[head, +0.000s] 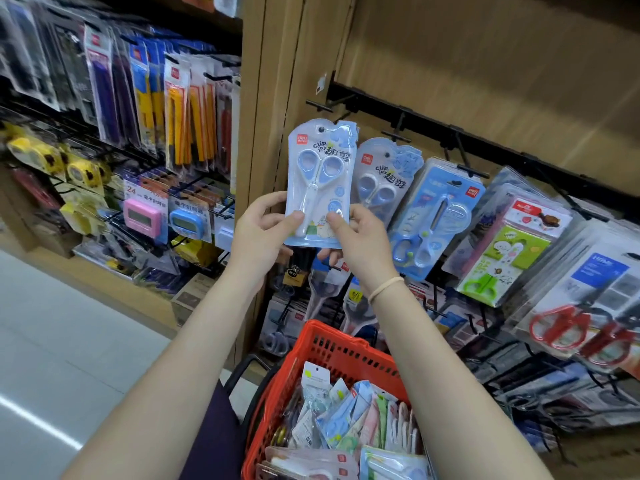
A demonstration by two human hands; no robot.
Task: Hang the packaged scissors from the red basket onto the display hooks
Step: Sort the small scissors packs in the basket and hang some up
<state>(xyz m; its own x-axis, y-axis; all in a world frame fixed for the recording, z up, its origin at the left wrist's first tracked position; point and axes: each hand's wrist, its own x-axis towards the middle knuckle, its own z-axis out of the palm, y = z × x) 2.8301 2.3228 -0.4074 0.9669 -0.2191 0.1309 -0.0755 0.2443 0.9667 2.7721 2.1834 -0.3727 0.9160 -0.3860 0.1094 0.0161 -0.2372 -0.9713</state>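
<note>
A light blue pack of small blue-handled scissors (pixel 320 174) is held upright in front of the display, its hang hole near a black hook (pixel 320 106). My left hand (pixel 265 228) pinches the pack's lower left edge. My right hand (pixel 353 233) pinches its lower right edge. More identical packs seem stacked behind it. The red basket (pixel 341 355) stands below, filled with several packaged scissors.
A matching pack (pixel 384 181) hangs just to the right, then larger blue scissors (pixel 433 220), green ones (pixel 498 258) and red ones (pixel 568 327). Bare hooks (pixel 401 135) jut from the black rail. Stationery racks (pixel 166 109) fill the left shelves.
</note>
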